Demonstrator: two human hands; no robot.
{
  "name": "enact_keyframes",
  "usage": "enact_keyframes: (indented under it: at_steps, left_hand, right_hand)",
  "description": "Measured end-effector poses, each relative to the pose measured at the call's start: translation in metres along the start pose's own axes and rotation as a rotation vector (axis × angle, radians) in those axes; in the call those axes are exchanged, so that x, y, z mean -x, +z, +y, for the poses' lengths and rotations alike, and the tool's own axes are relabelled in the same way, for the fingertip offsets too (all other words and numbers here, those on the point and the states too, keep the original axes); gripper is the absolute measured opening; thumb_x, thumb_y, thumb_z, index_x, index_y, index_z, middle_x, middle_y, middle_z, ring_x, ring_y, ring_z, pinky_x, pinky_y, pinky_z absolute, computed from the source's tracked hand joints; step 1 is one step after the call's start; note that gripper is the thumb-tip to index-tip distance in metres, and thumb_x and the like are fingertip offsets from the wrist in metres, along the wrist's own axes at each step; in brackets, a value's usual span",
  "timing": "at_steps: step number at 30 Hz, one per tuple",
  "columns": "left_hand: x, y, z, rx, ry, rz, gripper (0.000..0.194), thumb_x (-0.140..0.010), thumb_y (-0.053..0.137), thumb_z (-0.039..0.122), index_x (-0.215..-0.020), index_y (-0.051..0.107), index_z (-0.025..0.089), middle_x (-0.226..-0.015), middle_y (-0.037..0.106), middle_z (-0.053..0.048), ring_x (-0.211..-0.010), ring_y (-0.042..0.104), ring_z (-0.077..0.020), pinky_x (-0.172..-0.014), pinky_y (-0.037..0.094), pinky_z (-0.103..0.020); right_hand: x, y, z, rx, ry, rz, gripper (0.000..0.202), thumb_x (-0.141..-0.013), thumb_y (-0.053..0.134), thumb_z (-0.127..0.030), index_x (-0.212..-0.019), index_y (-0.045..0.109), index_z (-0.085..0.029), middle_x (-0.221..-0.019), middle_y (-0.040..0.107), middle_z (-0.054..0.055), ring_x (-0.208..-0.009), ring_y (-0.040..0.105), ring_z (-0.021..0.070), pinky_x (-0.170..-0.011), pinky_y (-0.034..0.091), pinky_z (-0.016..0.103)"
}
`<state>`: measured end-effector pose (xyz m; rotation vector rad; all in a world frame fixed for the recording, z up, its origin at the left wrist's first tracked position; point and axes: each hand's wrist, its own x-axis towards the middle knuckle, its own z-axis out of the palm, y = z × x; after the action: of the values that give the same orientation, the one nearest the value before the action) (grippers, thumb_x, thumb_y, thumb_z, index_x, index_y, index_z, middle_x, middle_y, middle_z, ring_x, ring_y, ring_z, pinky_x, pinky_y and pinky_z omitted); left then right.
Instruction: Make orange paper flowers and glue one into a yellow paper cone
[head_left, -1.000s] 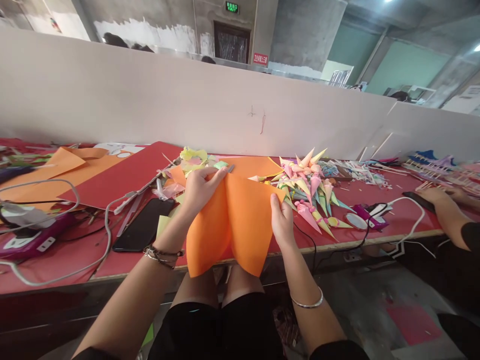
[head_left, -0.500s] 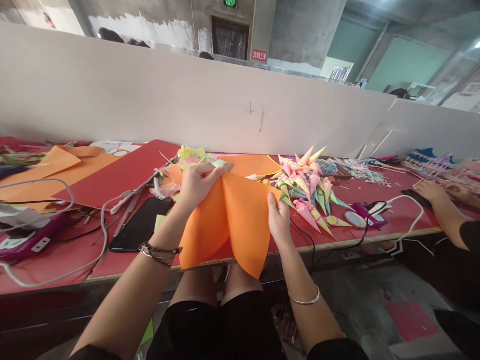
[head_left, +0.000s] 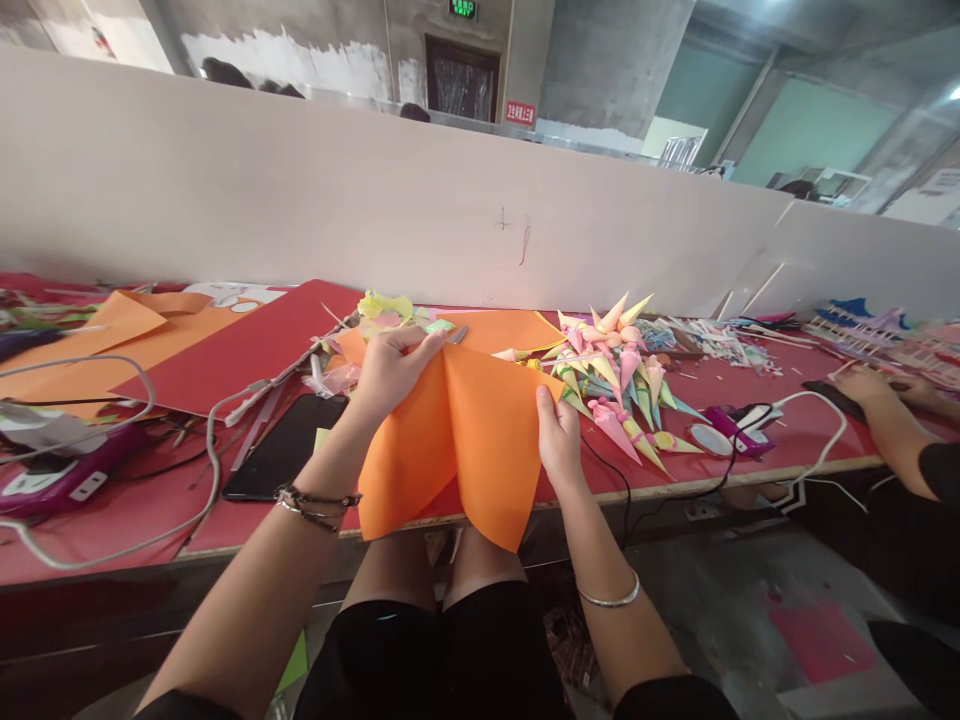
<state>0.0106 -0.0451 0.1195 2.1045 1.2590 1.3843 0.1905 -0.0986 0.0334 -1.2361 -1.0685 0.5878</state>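
An orange sheet of paper (head_left: 495, 440) hangs between my hands over the front edge of the table, split into two curved flaps below a central fold. My left hand (head_left: 401, 370) pinches its upper left part near the fold. At the right corner, my right hand (head_left: 558, 430) grips the sheet between thumb and fingers. A small grey blade-like tip (head_left: 459, 335) shows just beyond my left fingertips; I cannot tell what it belongs to. Behind lies another orange sheet (head_left: 487, 328). Many small pastel paper cones (head_left: 619, 370) are heaped to the right of it.
Left on the red table (head_left: 682, 385) are a black phone (head_left: 281, 450), a red sheet (head_left: 247, 345), orange sheets (head_left: 112, 335) and a purple power strip (head_left: 75, 475) with cables. Another purple power strip (head_left: 739, 430) sits right. A co-worker's hand (head_left: 862, 385) is at far right; a white partition (head_left: 375, 200) stands behind.
Almost nothing differs. Both hands keep their hold on the orange sheet, and its lower right flap has risen very slightly.
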Motion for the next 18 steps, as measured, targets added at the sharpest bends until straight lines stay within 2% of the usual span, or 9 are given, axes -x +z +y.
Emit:
enact_keyframes:
  at_steps: [2,5,8,10,13,15,18]
  left_hand:
    - [0.000,0.000,-0.001,-0.018,-0.002,0.008,0.039,-0.075,0.047,0.031,-0.048,0.021,0.018,-0.050,0.022,0.005,-0.048,0.023,-0.0070,-0.049,0.024,-0.023]
    - [0.000,-0.001,-0.003,-0.058,-0.027,0.013,0.037,-0.074,0.046,0.034,-0.046,0.029,0.017,-0.050,0.032,0.004,-0.049,0.030,-0.0074,-0.050,0.027,-0.022]
    - [0.000,-0.006,-0.003,-0.122,-0.063,0.001,0.037,-0.076,0.042,0.037,-0.045,0.038,0.017,-0.048,0.036,0.003,-0.048,0.032,-0.0080,-0.047,0.026,-0.021]
    - [0.000,-0.013,-0.004,-0.162,-0.058,-0.054,0.037,-0.076,0.042,0.038,-0.046,0.043,0.016,-0.047,0.038,0.003,-0.048,0.033,-0.0081,-0.047,0.026,-0.021]
    - [0.006,-0.027,-0.007,-0.198,-0.069,-0.130,0.031,-0.071,0.048,0.042,-0.059,0.058,0.015,-0.057,0.053,0.002,-0.055,0.042,-0.0092,-0.052,0.031,-0.019]
    - [0.013,-0.038,-0.012,-0.234,-0.129,-0.139,0.032,-0.067,0.052,0.045,-0.068,0.063,0.015,-0.063,0.058,0.001,-0.058,0.044,-0.0098,-0.054,0.033,-0.019]
    - [0.024,-0.051,-0.021,-0.274,-0.228,-0.088,0.033,-0.064,0.054,0.047,-0.064,0.063,0.015,-0.054,0.054,0.003,-0.051,0.041,-0.0088,-0.049,0.030,-0.019]
  right_hand:
    - [0.000,0.000,0.001,-0.004,0.003,-0.006,0.038,-0.079,0.043,-0.050,-0.076,0.059,-0.016,-0.081,0.065,0.009,-0.074,0.060,0.0213,-0.068,0.047,0.033]
    - [0.000,-0.002,0.003,-0.016,0.007,0.001,0.039,-0.079,0.041,-0.050,-0.078,0.060,-0.016,-0.080,0.065,0.007,-0.076,0.060,0.0206,-0.067,0.045,0.030]
    - [0.000,-0.005,0.004,0.014,0.024,0.047,0.039,-0.079,0.040,-0.050,-0.074,0.059,-0.016,-0.071,0.064,0.005,-0.074,0.058,0.0201,-0.063,0.044,0.029]
    - [0.000,-0.006,0.004,0.053,0.046,0.078,0.040,-0.078,0.040,-0.051,-0.068,0.057,-0.016,-0.063,0.062,0.003,-0.067,0.057,0.0193,-0.059,0.042,0.028]
    - [-0.001,-0.008,0.004,0.047,0.063,0.114,0.040,-0.077,0.041,-0.051,-0.068,0.057,-0.016,-0.066,0.063,0.004,-0.067,0.057,0.0189,-0.060,0.042,0.027]
    - [-0.002,-0.009,0.004,0.012,0.058,0.132,0.039,-0.077,0.042,-0.050,-0.076,0.060,-0.015,-0.077,0.066,0.005,-0.074,0.059,0.0196,-0.064,0.043,0.027]
    - [-0.002,-0.011,0.005,0.027,0.037,0.160,0.039,-0.077,0.044,-0.049,-0.079,0.061,-0.014,-0.079,0.066,0.006,-0.076,0.059,0.0199,-0.065,0.043,0.027]
